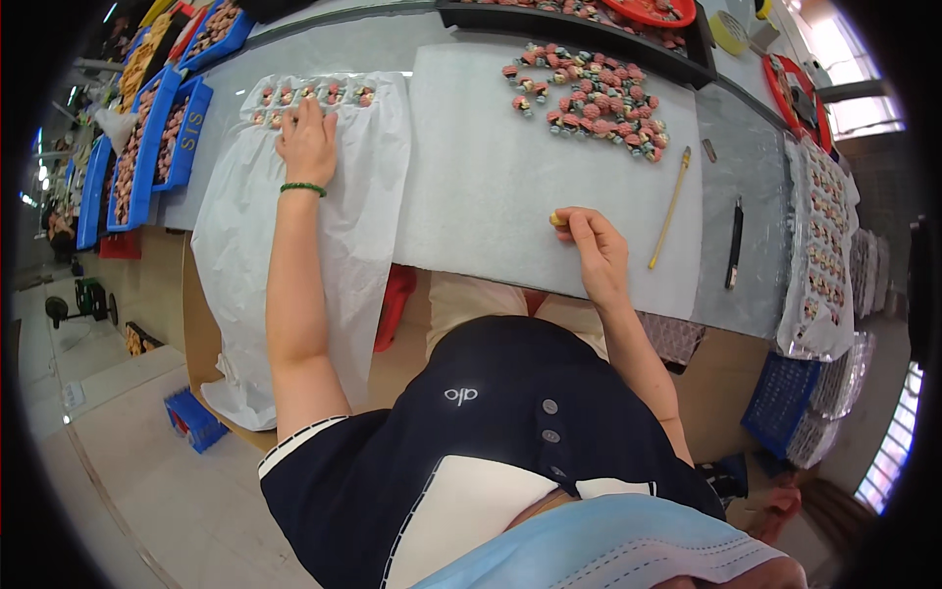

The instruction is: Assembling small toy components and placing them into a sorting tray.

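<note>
My left hand [307,144] reaches over a clear tray [257,102] of small pink-and-cream figurines [335,89]. Its fingers are bent and a little apart, their tips at the figurines, some of which they cover. Under the tray, a thin white sheet [358,211] hangs over the table's near edge. My right hand [597,253] hovers above the white work mat [471,187], thumb and fingers closed together. At its fingertips shows a small yellow piece [556,219]. Farther back on the mat lies a loose cluster of pink, textured figurines [597,106].
Right of my right hand lie a thin brush [671,208] and a black pen-like tool [735,245]. A filled tray [822,250] stands at the far right. Blue bins [137,157] of pieces line the left, and a black tray [579,31] sits at the back.
</note>
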Available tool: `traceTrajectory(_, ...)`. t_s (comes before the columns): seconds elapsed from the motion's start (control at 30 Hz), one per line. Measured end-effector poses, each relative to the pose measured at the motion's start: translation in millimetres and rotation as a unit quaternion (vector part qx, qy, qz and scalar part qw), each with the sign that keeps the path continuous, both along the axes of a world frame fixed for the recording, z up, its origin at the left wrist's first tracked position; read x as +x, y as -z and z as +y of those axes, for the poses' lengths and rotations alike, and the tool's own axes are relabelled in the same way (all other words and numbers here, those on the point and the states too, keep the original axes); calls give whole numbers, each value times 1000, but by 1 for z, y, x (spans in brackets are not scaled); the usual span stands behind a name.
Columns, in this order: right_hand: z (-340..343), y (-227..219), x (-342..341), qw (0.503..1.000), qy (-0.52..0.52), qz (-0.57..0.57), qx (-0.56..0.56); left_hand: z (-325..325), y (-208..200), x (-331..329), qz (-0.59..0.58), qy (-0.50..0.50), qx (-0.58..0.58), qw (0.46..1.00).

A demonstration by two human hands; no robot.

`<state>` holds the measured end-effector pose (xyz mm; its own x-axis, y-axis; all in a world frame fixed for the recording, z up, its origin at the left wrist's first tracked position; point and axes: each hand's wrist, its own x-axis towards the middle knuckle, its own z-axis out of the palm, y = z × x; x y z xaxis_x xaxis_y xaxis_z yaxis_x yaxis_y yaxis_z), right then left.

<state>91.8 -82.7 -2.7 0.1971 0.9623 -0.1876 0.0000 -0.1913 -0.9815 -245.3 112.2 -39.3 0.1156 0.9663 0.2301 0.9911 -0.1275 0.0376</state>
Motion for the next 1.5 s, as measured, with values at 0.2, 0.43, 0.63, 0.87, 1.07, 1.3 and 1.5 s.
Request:
traceTrajectory(0.2,29,-16,17,996,-51,-76,21,-12,5,27,-16,-23,-99,995)
traceTrajectory(0.43,102,-17,10,852,-30,-450,267,-27,-18,44,58,-30,-84,994)
traceTrajectory(0.63,115,9,10,742,-32,-623,246,-67,-87,119,-231,174,85,953)
traceTrajectory(0.87,91,-21,20,813,16,-513,275,-83,-77,195,-446,167,-141,868)
traceTrajectory(1.07,117,-18,102,817,84,-503,268,-19,-20,234,-407,207,-51,888)
traceTrajectory(1.3,160,-11,139,800,-2,-582,147,7,-4,284,-452,198,-33,869)
traceTrajectory(1.5,193,-17,118,786,-79,-613,-24,22,-5,297,-396,209,-12,894)
